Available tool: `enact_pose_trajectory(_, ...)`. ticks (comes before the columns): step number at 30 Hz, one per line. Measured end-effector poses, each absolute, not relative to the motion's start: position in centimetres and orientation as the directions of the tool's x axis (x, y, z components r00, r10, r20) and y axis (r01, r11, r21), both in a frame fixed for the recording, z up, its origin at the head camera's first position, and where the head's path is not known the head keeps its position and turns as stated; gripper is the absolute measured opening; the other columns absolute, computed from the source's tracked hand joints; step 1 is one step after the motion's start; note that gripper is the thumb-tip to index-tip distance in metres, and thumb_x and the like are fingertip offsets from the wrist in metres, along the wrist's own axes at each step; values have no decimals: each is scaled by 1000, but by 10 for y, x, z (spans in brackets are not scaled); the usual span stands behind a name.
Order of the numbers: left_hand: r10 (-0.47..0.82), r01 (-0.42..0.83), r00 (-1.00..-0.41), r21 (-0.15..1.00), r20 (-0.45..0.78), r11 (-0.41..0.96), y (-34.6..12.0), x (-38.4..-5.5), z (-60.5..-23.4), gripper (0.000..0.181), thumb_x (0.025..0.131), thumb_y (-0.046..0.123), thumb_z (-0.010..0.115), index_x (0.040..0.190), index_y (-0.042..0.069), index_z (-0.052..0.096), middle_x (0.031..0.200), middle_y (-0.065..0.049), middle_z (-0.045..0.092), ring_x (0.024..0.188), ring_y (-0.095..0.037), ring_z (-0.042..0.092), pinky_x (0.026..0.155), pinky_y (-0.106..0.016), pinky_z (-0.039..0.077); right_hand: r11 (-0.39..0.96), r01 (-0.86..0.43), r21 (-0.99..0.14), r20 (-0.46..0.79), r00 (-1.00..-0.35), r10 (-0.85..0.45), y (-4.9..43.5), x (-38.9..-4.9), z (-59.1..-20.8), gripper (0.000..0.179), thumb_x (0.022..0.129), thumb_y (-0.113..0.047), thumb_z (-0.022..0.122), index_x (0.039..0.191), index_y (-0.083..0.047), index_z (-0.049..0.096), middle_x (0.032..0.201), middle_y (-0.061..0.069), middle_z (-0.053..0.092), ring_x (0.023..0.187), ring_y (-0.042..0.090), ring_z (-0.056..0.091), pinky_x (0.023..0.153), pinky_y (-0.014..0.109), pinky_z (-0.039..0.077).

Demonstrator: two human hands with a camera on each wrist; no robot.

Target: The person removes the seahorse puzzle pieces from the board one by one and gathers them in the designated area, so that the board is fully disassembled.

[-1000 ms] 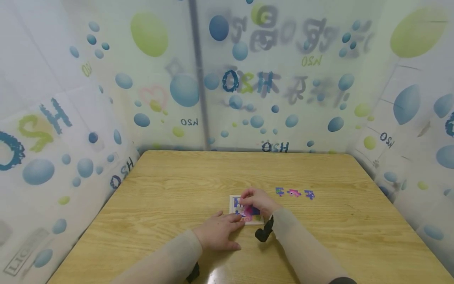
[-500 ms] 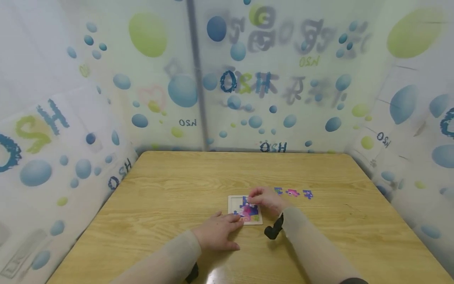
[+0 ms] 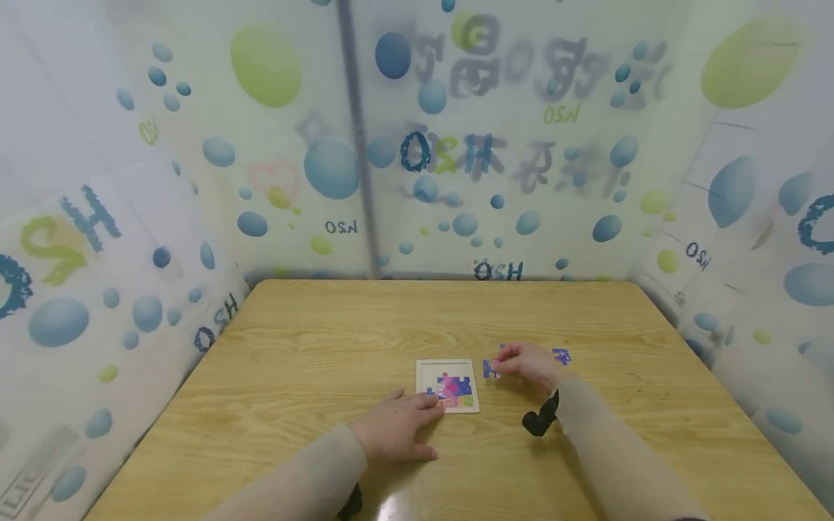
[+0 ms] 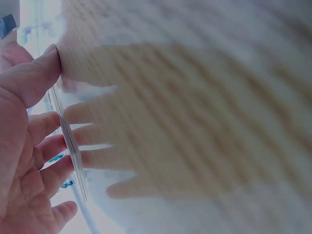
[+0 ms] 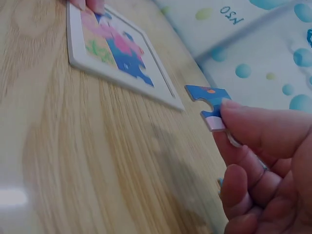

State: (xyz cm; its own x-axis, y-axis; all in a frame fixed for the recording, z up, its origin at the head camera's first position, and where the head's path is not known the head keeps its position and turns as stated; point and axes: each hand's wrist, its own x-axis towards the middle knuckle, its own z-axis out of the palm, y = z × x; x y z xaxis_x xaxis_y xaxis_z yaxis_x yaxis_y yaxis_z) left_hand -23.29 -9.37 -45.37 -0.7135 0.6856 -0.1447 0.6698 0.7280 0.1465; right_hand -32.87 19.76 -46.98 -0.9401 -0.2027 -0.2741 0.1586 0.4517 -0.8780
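Observation:
A square puzzle tray (image 3: 428,370) with a white frame lies on the table, its lower part filled with joined pieces (image 3: 454,389) in pink and blue. My left hand (image 3: 397,427) rests at its lower left corner, fingers fairly straight, and the left wrist view shows those fingertips along the tray's edge (image 4: 68,139). Just right of the tray, my right hand (image 3: 536,367) pinches a blue jigsaw piece (image 5: 200,92) between thumb and fingers. In the right wrist view that piece is held up above the tabletop.
Beyond the right hand lies a loose blue jigsaw piece (image 3: 561,355). Another loose piece (image 3: 504,346) peeks out behind the fingers, mostly hidden. Printed curtains (image 3: 313,181) stand around the back and sides of the wooden table (image 3: 313,325).
The right hand has moved right from over the tray, carrying the blue jigsaw piece off it. The tray's upper part is now bare. The left hand has stayed at the corner.

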Motion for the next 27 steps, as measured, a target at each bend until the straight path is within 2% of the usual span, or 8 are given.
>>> enact_pose_trajectory(14,683,666,-718,151,-136,730,-97,-232,-454,76,85,59,61,146,17,42,151,-3,38,138,-22,36,113,-54,22,497,134,-857,-256,-949,-184,238,-323,-467,21,83,-18,76,92,-5,63,91,3,57,83,20,47,71,32,38)
enact_pose_trajectory(27,692,677,-710,146,-132,722,-94,-233,-455,75,86,58,61,147,18,42,151,-2,38,138,-21,36,112,-54,24,560,148,-815,-277,-949,-152,236,-318,-468,15,81,-11,76,87,-5,64,87,5,57,83,22,46,71,33,35)
